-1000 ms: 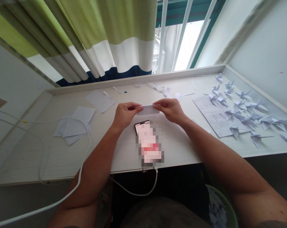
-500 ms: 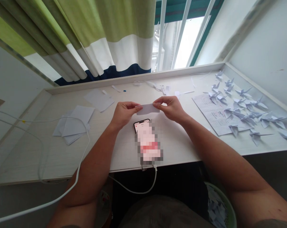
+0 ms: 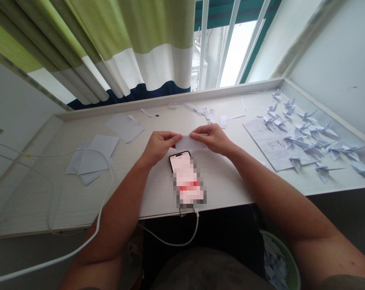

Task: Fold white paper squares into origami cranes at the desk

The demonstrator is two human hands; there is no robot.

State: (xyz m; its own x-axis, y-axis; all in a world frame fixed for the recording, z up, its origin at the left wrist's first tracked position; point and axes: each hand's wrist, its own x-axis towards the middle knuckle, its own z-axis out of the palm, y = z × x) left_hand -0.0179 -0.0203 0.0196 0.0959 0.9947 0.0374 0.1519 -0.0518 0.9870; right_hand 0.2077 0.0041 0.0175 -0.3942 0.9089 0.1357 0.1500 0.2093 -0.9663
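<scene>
A small folded sheet of white paper (image 3: 187,143) is held up over the middle of the desk, just beyond the phone. My left hand (image 3: 160,146) pinches its upper left edge between thumb and fingers. On the upper right edge, my right hand (image 3: 212,137) has a similar pinch, its thumb lying along the paper. The two thumbs are close together, and the fingertips behind the sheet are hidden. Below the paper lies a phone (image 3: 180,161) with a lit, partly blurred screen and a white cable (image 3: 197,219) plugged into its lower end.
Several folded paper cranes (image 3: 305,129) stand at the right, some on a printed sheet (image 3: 261,141). Loose white paper (image 3: 99,151) lies at the left, with another sheet (image 3: 126,127) behind. Paper scraps (image 3: 211,116) lie near the back. A white cable (image 3: 111,177) crosses my left arm. A green basket (image 3: 291,257) sits below the desk.
My hands have come closer together along the paper's top edge. The right hand has shifted left, and more of the sheet now shows below the thumbs.
</scene>
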